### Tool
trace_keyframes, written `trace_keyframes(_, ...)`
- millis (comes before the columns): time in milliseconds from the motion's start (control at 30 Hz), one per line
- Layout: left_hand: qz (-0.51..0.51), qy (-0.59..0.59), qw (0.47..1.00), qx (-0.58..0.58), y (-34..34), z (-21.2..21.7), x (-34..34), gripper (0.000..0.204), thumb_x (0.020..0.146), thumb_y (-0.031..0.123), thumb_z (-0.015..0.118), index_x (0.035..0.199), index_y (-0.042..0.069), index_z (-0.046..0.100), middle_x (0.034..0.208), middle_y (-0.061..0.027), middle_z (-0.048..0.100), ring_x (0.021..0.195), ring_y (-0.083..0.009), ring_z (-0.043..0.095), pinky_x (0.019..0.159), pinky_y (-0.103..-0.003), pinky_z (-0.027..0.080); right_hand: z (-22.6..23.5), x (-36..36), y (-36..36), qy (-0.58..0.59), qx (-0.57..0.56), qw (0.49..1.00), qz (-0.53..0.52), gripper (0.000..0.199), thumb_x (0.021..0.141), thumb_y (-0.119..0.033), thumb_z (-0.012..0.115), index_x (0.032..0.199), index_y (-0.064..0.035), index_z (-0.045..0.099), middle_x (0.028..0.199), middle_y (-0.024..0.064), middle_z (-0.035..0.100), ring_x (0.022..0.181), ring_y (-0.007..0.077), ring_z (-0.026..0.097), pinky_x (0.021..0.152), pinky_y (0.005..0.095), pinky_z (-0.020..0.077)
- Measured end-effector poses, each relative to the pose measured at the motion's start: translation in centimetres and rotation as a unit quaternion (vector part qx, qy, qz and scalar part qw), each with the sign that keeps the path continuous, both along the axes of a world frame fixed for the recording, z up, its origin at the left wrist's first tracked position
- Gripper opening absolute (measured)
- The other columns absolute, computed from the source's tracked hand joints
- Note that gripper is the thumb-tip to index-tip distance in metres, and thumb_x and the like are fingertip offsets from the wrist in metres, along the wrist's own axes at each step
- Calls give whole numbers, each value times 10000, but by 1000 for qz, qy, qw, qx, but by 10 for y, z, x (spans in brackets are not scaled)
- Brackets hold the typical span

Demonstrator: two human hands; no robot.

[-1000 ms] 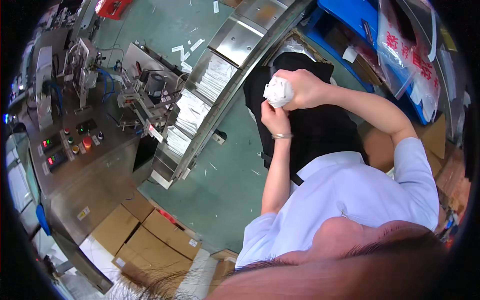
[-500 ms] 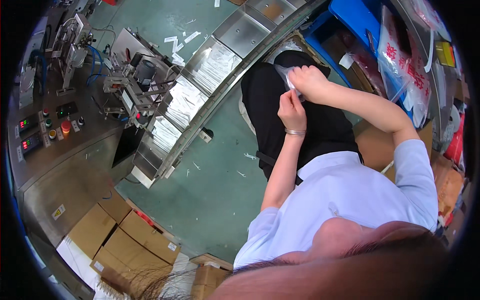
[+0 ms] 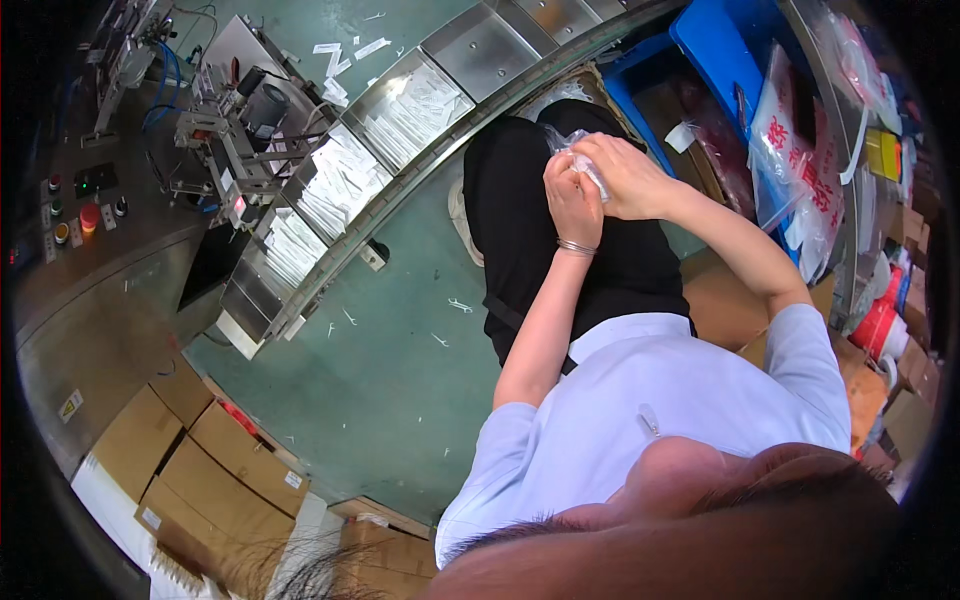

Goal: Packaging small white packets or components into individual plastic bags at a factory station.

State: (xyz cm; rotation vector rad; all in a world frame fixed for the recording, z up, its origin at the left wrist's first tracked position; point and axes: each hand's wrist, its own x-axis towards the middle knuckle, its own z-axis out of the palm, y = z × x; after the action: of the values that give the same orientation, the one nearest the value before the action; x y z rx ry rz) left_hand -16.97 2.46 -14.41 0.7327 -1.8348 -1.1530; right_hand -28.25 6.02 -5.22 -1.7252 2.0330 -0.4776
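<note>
Over my lap, both hands are together on a clear plastic bag (image 3: 562, 140) with something whitish in it. My left hand (image 3: 574, 200), a bracelet at its wrist, is closed round the near left side of the bag. My right hand (image 3: 628, 176) wraps over it from the right, fingers touching those of the left. The crumpled end of the bag sticks out beyond my fingers. Most of its contents are hidden by my hands.
Ahead runs a metal trough (image 3: 483, 48) whose compartments hold white slips or wrapped pieces (image 3: 342, 185). A machine (image 3: 262, 110) stands at left. At right are a blue bin (image 3: 715, 45) and plastic bags (image 3: 800, 150). Cardboard boxes (image 3: 235, 460) sit lower left; small white pieces (image 3: 460, 306) litter the floor.
My left hand has gone from a pinch at the bag's near edge to a fuller grip. My hands have closed together round the bag. The whole view has shifted slightly.
</note>
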Motion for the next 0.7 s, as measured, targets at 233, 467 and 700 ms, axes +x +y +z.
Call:
trace_keyframes(233, -15, -25, 999, 21, 1, 7, 1, 132, 830, 23, 489, 953, 9, 441, 1141, -194, 447, 1095, -364, 439, 952, -444, 333, -33, 0, 39, -67, -161, 984, -23, 366, 706, -106, 639, 1061, -62, 560, 1218, 123, 464, 1154, 337, 408, 950, 419, 358)
trace_keyframes(467, -208, -141, 959, -132, -34, 34, 32, 319, 799, 77, 549, 1076, -23, 428, 1218, -222, 419, 1183, -382, 381, 1022, -475, 263, -51, 3, 43, -88, -224, 970, -41, 259, 720, -81, 609, 978, -59, 597, 1204, 119, 479, 1142, 340, 408, 958, 428, 350)
trace_keyframes(700, -269, -289, 870, -296, -47, 30, 8, 646, 668, 157, 657, 1200, -71, 370, 1224, -229, 423, 1186, -375, 386, 1036, -470, 251, -50, 13, 41, -128, -227, 962, -83, 215, 746, -73, 567, 955, -27, 587, 1154, 149, 480, 1113, 336, 424, 930, 401, 365)
